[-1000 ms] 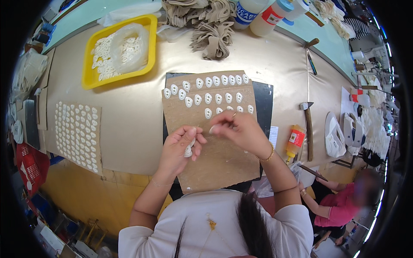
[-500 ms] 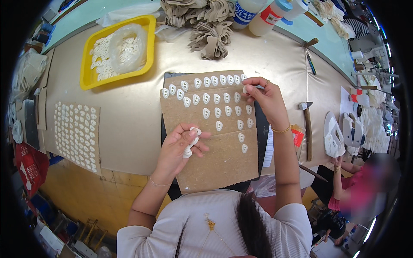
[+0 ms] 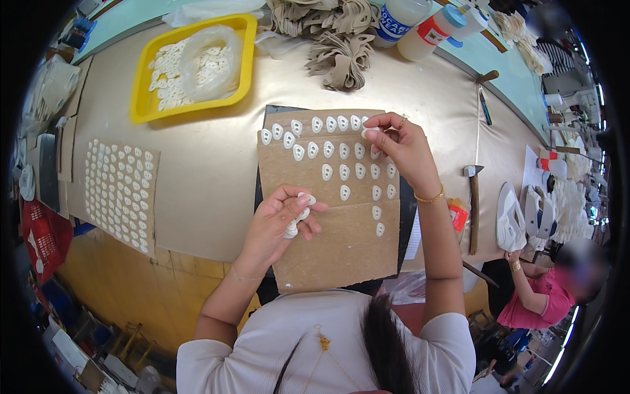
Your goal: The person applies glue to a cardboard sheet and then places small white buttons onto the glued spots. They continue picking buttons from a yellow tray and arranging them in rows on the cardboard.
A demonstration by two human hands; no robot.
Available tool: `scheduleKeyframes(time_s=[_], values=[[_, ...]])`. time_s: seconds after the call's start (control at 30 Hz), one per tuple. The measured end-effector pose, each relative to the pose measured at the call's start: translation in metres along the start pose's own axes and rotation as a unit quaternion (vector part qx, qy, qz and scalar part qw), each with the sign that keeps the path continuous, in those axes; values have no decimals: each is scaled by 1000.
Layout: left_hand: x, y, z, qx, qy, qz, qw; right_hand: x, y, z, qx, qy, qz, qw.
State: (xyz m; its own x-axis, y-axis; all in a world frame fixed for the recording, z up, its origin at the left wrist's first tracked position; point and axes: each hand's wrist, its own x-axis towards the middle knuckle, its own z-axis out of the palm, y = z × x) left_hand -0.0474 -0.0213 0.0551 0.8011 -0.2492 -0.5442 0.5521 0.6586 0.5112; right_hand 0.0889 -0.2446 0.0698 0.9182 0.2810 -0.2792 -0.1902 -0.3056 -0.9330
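Small white rounded-triangular pieces with two holes each, such as this piece [image 3: 344,192], lie in uneven rows on a brown cardboard sheet [image 3: 315,253] in front of me. My right hand [image 3: 408,152] is over the sheet's far right part, pinching one white piece [image 3: 370,134] between thumb and fingertips. It covers some of the pieces at the right end of the far rows. Above the sheet's left side, my left hand [image 3: 282,215] is closed around several more of these white pieces [image 3: 303,213]. They stick out between its thumb and fingers.
A yellow tray [image 3: 248,65] with loose white pieces and a plastic bag stands far left. Another cardboard sheet [image 3: 152,197] full of pieces lies at left. Beige cut parts [image 3: 341,62] and bottles [image 3: 430,33] stand at the back; a hammer [image 3: 474,197] lies at right. A co-worker [image 3: 535,295] handles a white shoe.
My right hand has shifted slightly left relative to the cardboard, still pinching a white piece. My left hand keeps its handful of pieces nearly still. The whole view has shifted a little.
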Motion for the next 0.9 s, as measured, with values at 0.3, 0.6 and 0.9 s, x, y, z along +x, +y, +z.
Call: scheduleKeyframes(time_s=[0.3, 0.6, 0.9], values=[[-2, 2, -5, 4, 5, 5, 1000, 12, -18, 20, -201, -1, -30, 979], [-1, 1, -9, 1, 5, 6, 1000, 20, -8, 7, -202, 3, 15, 979], [1, 0, -7, 4, -5, 3, 1000, 16, -6, 14, -231, 4, 4, 973]])
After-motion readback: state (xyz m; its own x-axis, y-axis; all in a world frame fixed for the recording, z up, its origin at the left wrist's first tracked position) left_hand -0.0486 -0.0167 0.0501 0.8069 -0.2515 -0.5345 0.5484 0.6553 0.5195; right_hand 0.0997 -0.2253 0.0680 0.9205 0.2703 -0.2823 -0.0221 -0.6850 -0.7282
